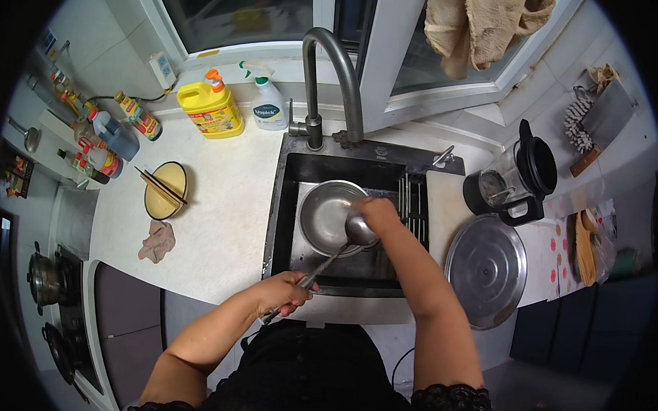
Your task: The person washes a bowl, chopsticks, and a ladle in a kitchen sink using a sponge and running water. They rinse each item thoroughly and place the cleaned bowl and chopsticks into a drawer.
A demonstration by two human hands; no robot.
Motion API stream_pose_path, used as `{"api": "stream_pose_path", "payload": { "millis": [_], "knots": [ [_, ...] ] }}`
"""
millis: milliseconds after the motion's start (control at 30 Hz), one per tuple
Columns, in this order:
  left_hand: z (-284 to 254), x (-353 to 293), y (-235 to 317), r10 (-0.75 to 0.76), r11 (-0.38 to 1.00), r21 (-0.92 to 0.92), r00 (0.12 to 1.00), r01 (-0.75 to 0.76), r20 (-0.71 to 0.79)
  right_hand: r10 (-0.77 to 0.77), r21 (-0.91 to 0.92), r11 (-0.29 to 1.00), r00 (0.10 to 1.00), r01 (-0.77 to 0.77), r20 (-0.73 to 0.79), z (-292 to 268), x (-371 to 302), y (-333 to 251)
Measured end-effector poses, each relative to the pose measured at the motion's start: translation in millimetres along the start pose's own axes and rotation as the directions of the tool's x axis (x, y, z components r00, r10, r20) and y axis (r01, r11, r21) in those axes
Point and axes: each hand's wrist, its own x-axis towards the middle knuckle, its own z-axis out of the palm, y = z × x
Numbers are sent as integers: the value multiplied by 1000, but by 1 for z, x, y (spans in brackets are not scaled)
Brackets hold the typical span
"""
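My left hand is closed round the handle of a metal ladle at the sink's near edge. The ladle slants away to the right, its round bowl over the rim of a steel basin. At that bowl is my right hand, slightly blurred, with its fingers curled against the ladle's far rim. Its fingertips are partly hidden. The basin sits inside a dark sink, and its bottom looks shiny.
A grey faucet arches over the sink, with a rack at the right. A round metal lid and a blender jug stand right. Leftward are a yellow bowl with chopsticks, a rag, a yellow jug and a spray bottle.
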Motion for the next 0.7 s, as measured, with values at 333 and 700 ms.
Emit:
{"api": "stream_pose_path", "payload": {
  "millis": [333, 700],
  "knots": [
    [16, 16, -21, 102, 990, 110, 981, -85, -162, 785, 766, -610, -21, -205, 619, 69, -11, -77],
    [-1, 38, -10, 249, 926, 355, 913, -127, -323, 396, 689, -687, 676, -230, 621, 33, -22, -129]
  ]
}}
